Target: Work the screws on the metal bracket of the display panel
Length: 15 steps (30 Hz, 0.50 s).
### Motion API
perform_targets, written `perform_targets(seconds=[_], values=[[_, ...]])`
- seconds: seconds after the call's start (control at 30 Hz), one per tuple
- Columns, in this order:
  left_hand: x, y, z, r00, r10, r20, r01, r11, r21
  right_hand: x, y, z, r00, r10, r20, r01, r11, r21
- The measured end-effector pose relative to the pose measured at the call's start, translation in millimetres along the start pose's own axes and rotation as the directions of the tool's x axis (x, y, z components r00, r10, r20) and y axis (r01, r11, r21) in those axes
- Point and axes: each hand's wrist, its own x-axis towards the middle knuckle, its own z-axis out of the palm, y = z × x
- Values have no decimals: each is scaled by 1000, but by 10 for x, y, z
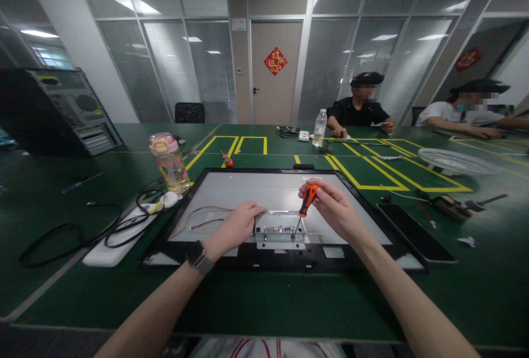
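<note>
The screwdriver [308, 199] has a matt plastic grip and a slim metal shaft. The bracket [280, 245] is bare metal with a dull shine. The panel [243, 187] looks smooth with a soft sheen, inside a dark plastic frame [239, 262]. The phone [415, 232] shows smooth, glossy glass, the power strip [103, 252] smooth plastic, and the water bottle [319, 129] clear, shiny plastic. The bench [264, 305] is smooth and mostly matt, the door [275, 99] wood-like and matt, the diamond sign [275, 61] paper-like

A pale door [273, 110] bearing a red diamond sign [275, 61] stands between glass walls [118, 60], partly backed by blinds [167, 66]. Bright lights [138, 6] show in the glass. A black chair [189, 113] stands behind the green table [256, 305].
</note>
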Motion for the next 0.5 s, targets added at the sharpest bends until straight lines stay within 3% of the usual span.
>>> perform_targets(seconds=[0.3, 0.5], values=[[-4, -5, 6, 1000, -11, 0, 11, 1000, -21, 6, 40, -5, 997, -76, -27, 74, 996, -55], [-3, -6, 11, 1000, -5, 0, 5, 1000, -24, 0, 15, 13, 1000, -12, 7, 12, 1000, -3]])
